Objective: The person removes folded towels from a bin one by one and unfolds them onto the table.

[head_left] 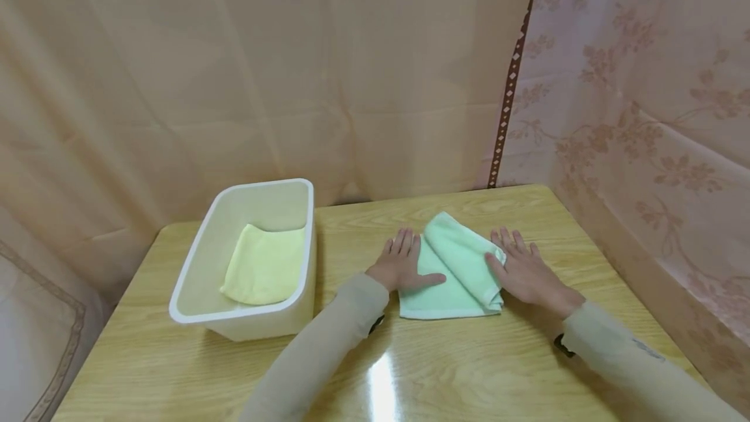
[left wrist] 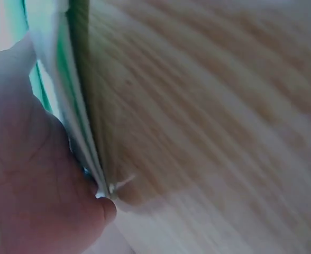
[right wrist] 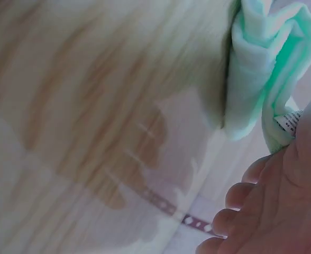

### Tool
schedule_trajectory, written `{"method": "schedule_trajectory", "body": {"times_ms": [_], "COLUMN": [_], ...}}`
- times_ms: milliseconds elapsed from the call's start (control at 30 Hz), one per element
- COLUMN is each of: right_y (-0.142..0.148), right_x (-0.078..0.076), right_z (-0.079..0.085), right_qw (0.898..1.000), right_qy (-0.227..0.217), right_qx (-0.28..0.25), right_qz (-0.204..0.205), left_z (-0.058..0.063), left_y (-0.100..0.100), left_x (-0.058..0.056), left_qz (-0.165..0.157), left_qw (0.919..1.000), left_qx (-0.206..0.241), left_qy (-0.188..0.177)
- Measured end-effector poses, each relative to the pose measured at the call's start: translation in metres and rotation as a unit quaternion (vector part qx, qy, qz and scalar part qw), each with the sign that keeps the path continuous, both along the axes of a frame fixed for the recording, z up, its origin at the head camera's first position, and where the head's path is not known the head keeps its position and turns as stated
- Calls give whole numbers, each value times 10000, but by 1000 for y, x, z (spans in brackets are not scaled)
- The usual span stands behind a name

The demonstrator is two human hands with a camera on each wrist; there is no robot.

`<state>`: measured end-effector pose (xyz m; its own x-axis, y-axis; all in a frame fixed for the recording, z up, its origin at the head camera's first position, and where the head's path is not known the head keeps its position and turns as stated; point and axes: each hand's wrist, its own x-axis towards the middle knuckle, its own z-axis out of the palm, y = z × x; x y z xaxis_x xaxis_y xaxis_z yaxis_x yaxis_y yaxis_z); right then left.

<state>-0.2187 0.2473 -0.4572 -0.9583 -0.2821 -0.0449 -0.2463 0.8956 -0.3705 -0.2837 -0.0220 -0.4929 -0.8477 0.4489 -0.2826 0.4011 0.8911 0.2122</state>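
A mint-green towel point(head_left: 463, 266) lies partly folded on the table, its upper layer turned diagonally over the lower one. My left hand point(head_left: 404, 266) rests flat at its left side, with straight fingers and the thumb spread across the lower layer. In the left wrist view, the layered towel edge point(left wrist: 76, 100) runs along that hand. My right hand point(head_left: 530, 275) touches the towel's right corner, its thumb over the fold and its other fingers stretched out beside it. In the right wrist view, the thick fold point(right wrist: 250, 79) and a small printed label point(right wrist: 289, 123) show by the thumb.
Left of the hands stands a white plastic bin point(head_left: 240, 319) with a folded yellow cloth point(head_left: 266, 266) inside. The wooden table point(head_left: 457, 370) meets a beige curtain point(head_left: 281, 83) at the back and a flowered cloth point(head_left: 662, 148) on the right.
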Motion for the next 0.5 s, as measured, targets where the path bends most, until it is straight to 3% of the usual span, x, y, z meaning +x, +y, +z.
{"method": "schedule_trajectory", "body": {"times_ms": [200, 500], "right_y": [26, 72], "right_x": [1, 8], "right_z": [-7, -17], "right_qw": [9996, 9974], "right_qy": [-107, -314], "right_qx": [-26, -43], "right_qz": [-248, -650], "left_z": [-3, 1], "left_y": [1, 4], "left_x": [0, 6], "left_qz": [-15, 290], "left_qw": [9999, 9991], "left_qx": [-94, -279], "left_qy": [80, -108]}}
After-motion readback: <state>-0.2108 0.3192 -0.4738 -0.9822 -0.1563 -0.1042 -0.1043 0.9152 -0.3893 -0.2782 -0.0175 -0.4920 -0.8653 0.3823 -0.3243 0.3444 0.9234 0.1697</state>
